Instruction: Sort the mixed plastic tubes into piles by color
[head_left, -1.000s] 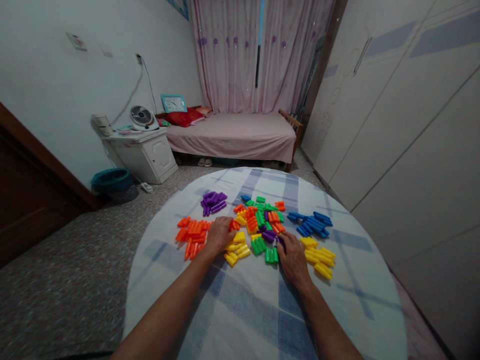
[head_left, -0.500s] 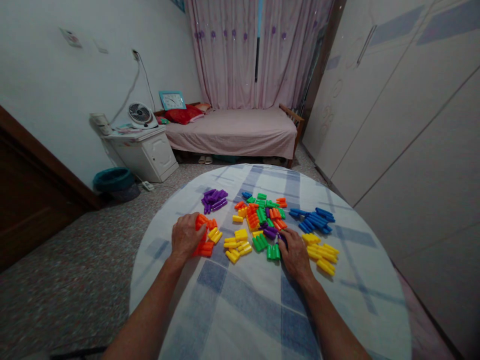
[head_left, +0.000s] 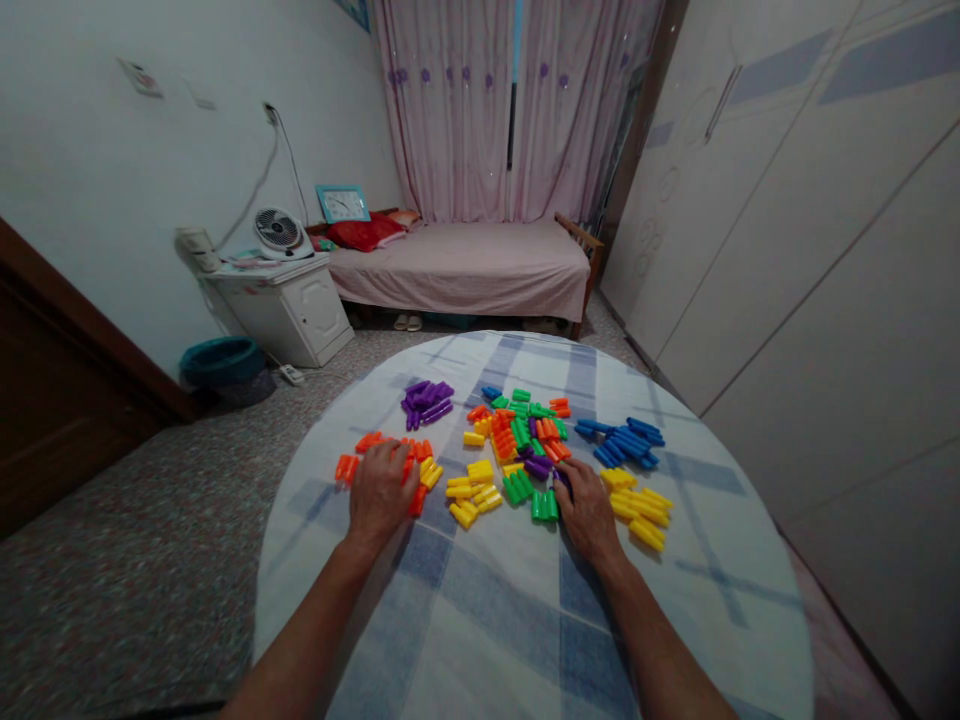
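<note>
Small plastic connecting blocks lie in colour groups on the round table. My left hand (head_left: 384, 492) rests on the orange blocks (head_left: 369, 441), fingers loosely spread and their tips partly hidden among them. At its right lies a yellow block (head_left: 430, 472). My right hand (head_left: 589, 505) is closed with thumb and fingers about a purple block (head_left: 562, 484), mostly covered by the hand. Close to its thumb are green blocks (head_left: 544, 506) and another purple block (head_left: 537, 467). The mixed heap (head_left: 517, 430) of orange, green, yellow and purple blocks spreads just beyond.
A purple pile (head_left: 427, 402) lies at the back left, blue blocks (head_left: 628, 443) at the right, with yellow blocks (head_left: 641, 505) in front of them. More yellow blocks (head_left: 472, 490) sit between my hands. A checked cloth (head_left: 495, 610) covers the table. Behind stands a bed (head_left: 465, 262).
My left hand has shifted slightly right and toward me, so more orange blocks show on its left and far side. My right hand stays at nearly the same place by the purple block.
</note>
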